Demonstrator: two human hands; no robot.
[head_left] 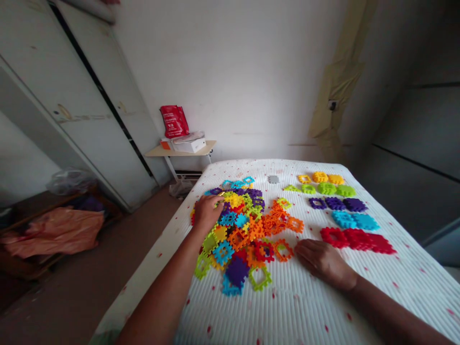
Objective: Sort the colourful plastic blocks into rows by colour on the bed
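Observation:
A heap of bright plastic interlocking tiles [237, 270], some solid and some frame-shaped, lies on the bed in purple, orange, blue, green, red and yellow. My left hand [207, 213] is at the heap's left side, fingers bent in a pinch around what looks like a yellow tile [222, 194], of which only a thin edge shows. My right hand [325, 261] rests low on the bedcover, fingers together and lying fairly flat, with nothing visible in it. Its fingertips are close to an orange frame tile [283, 250]. Red tiles [359, 239] lie in an overlapping row just beyond it.
Rows of yellow [319, 177], green [327, 188], purple [336, 203] and blue tiles [355, 220] lie at the right. One grey tile [273, 179] sits alone near the back. Behind the white quilted bed [287, 306], a small table [154, 152] holds a red bag [174, 120] and a white box [190, 144].

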